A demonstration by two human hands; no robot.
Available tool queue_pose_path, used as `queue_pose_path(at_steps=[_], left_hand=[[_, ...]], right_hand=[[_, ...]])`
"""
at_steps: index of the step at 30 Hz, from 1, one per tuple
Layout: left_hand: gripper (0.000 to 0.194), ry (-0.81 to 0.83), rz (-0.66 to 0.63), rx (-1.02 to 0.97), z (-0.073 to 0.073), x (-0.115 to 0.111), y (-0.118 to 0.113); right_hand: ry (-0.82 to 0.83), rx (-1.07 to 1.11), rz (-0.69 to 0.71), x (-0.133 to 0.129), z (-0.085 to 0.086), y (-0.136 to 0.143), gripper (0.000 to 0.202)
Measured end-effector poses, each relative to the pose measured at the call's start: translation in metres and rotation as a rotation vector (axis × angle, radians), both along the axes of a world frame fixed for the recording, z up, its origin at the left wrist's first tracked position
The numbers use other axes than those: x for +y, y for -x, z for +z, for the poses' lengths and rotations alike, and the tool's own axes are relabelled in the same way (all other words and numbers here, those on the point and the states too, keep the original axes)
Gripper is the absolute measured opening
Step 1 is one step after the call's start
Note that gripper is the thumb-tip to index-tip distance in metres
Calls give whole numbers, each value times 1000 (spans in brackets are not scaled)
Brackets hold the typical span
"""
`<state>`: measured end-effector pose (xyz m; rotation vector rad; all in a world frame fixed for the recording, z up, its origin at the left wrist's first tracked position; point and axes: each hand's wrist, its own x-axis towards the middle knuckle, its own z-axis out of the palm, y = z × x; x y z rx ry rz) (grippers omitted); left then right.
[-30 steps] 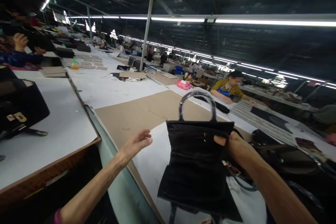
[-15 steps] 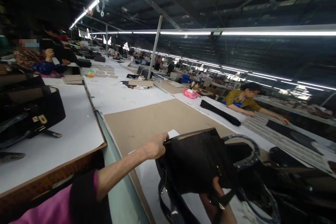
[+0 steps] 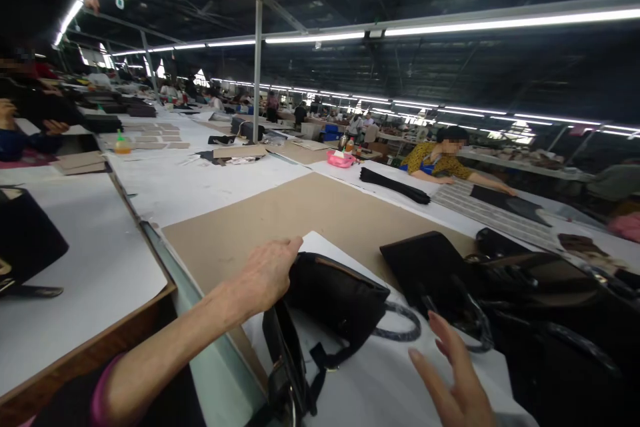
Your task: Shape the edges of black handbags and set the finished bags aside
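Observation:
My left hand (image 3: 267, 273) is closed on the upper edge of a black handbag (image 3: 335, 297), which lies tilted on the white sheet on the table. Its straps hang toward me, and a loop handle (image 3: 403, 323) in clear wrap rests at its right side. My right hand (image 3: 453, 373) is off the bag, to its right, fingers apart and holding nothing. Beyond that hand, several more black handbags (image 3: 545, 293) are heaped on the right, some with wrapped handles.
Brown board (image 3: 280, 213) covers the table ahead. Another black bag (image 3: 30, 240) stands on the left table (image 3: 110, 267). A bundle of black strips (image 3: 395, 185) and a pink basket (image 3: 341, 159) lie farther off. A co-worker in a yellow patterned top (image 3: 425, 157) reaches over the right side.
My right hand has let go of the handbag's lower part and opened to the right. The bag has come down and tipped over, still in my left hand. The view has swung right.

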<state>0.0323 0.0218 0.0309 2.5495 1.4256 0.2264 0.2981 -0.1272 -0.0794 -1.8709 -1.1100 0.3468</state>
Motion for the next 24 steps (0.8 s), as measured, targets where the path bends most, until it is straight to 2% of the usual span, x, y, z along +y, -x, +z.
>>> queue_pose_path(at_steps=[3,6,9,12,17,21,24], left_hand=[[51,-121,-193,-68,3,-7,-7],[36,-166,-268,-78,4,-12,-16],[17,-156,-252,-41,2,-14,-24],[10,-128,-240,-43,1,-10,-27],[15,-33,-260,-144,1,1,-28],[16,49,-255,-262,2,7,-29],[16,61,-240,-283,3,8,-29]], right_hand=[[64,-167,128,15,33,15,65],[75,-208,262,34,46,27,60],[27,-241,318,47,47,34,48],[-67,-298,340,54,46,37,41],[-116,-305,402,64,50,36,29],[-61,-240,359,70,54,36,25],[-81,-274,331,71,53,37,24]])
